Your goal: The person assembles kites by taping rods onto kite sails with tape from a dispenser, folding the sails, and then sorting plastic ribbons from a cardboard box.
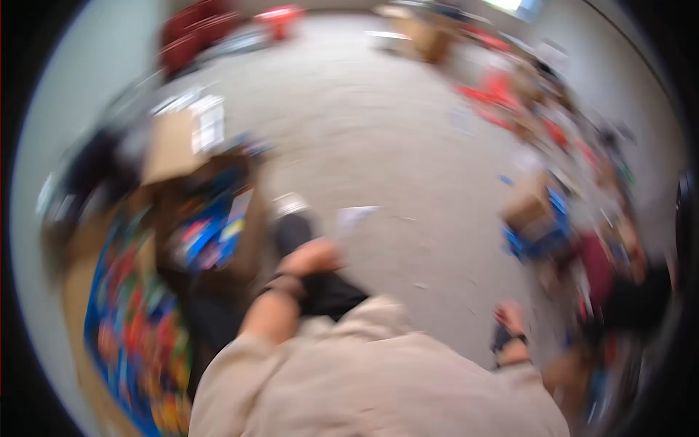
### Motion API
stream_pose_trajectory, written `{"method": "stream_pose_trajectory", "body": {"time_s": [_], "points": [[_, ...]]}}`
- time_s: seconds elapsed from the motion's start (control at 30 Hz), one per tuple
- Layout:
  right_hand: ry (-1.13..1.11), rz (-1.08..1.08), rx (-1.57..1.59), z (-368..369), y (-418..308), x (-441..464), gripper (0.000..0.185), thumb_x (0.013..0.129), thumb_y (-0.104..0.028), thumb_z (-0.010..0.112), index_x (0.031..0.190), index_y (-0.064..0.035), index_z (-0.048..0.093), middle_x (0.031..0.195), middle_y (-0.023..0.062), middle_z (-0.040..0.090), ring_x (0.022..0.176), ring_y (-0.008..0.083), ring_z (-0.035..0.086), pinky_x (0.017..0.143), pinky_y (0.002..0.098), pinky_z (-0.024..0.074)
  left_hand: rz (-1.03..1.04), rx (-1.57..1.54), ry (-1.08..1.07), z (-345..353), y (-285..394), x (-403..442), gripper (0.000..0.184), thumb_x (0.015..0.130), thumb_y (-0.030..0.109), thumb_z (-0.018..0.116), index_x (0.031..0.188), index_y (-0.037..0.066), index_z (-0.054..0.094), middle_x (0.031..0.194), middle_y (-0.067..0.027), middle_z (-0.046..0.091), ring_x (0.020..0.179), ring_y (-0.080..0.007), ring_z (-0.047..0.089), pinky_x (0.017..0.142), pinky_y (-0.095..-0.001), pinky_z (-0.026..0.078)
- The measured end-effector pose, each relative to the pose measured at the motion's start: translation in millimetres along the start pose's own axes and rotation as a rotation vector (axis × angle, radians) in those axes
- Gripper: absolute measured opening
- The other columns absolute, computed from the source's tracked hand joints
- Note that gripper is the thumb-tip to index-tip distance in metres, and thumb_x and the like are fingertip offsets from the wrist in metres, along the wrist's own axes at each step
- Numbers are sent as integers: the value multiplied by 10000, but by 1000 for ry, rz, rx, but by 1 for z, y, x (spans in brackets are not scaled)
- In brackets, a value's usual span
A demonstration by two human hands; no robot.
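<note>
Motion blur smears the whole view. My left hand (313, 256) is in front of my body, over my dark trouser leg (331, 293), with a dark band at its wrist. Whether it rests on the leg or hovers above it, I cannot tell, and its fingers are too smeared to read. Out to the right side hangs my right hand (511, 317), above the pale carpet (429, 240). A dark band circles that wrist too. Its fingers are blurred, and nothing can be made out in them. One light-coloured shoe (290, 204) shows ahead of the leg.
On the left stand an open cardboard box (251, 218) with blue packages inside and a blue-edged container (93, 320) of many-coloured small items. Along the right wall lie a blue-and-brown box (535, 211), red items (495, 91) and mixed clutter. Dark red objects (196, 36) stand far left.
</note>
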State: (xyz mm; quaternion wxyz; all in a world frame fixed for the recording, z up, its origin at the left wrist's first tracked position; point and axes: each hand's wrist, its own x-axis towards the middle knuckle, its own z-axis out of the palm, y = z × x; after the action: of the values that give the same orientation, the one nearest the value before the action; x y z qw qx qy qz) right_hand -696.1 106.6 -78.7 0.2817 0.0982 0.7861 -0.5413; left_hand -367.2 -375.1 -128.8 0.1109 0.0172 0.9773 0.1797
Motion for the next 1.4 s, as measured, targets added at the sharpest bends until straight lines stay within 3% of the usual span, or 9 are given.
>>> {"method": "stream_pose_trajectory", "body": {"time_s": [0.03,0.17,0.33,0.57,0.63,0.67,0.8,0.93,1.4], "points": [[-3,-81,11,-4,10,-2,150,819,-112,538,680,-108,479,593,18,489,571,135,550,502,230,455,154,154,-47,5,-13,13,349,866,377,463,703,94,586,685,-138,563,650,-257,563,596,-381,457],[343,83,-104,-10,40,8,33,740,-24,550,709,-27,562,599,70,563,479,141,548,406,263,445,-229,-268,-157,-27,-2,14,359,811,425,537,803,91,668,809,-158,636,801,-357,603,727,-437,486],[397,173,-11,9,58,16,45,720,-42,587,716,-11,619,611,85,600,499,154,590,415,286,476,-91,-351,-201,-52,10,15,321,774,385,592,859,88,678,828,-128,652,779,-301,626,733,-376,498],[92,150,-136,84,71,46,70,686,-62,591,658,-1,610,565,91,583,465,154,570,390,282,458,-120,-550,-327,-68,-18,19,300,762,310,631,947,77,667,953,-99,651,875,-282,605,785,-328,461],[-116,152,-331,111,80,44,97,714,-102,603,654,-27,600,548,73,557,456,137,540,384,276,432,11,-76,47,-56,-32,9,213,739,257,626,851,79,663,833,-89,645,808,-270,594,741,-343,436],[-253,163,-454,126,87,44,102,742,-128,613,675,-52,595,554,52,543,461,118,517,382,266,411,-264,-211,-31,-84,-8,11,244,805,308,593,877,83,656,927,-93,647,893,-237,580,862,-391,368],[-765,390,-250,182,101,-5,192,758,-264,655,728,-79,613,589,22,554,492,109,519,403,251,397,-169,-93,202,-64,-11,3,221,805,312,593,833,100,646,865,-59,644,863,-228,580,849,-382,371],[-1028,462,-358,212,89,-64,193,775,-279,624,812,-89,614,663,5,577,550,107,539,431,261,404,-28,-109,128,-74,7,1,205,807,282,584,903,103,602,906,-43,613,890,-222,554,854,-392,349],[-1092,582,-370,236,106,-51,432,809,-393,563,1140,-116,542,997,24,608,822,160,599,592,341,505,-133,-134,415,-65,29,14,147,780,224,583,800,82,616,814,-92,620,812,-288,558,777,-399,401]]}}
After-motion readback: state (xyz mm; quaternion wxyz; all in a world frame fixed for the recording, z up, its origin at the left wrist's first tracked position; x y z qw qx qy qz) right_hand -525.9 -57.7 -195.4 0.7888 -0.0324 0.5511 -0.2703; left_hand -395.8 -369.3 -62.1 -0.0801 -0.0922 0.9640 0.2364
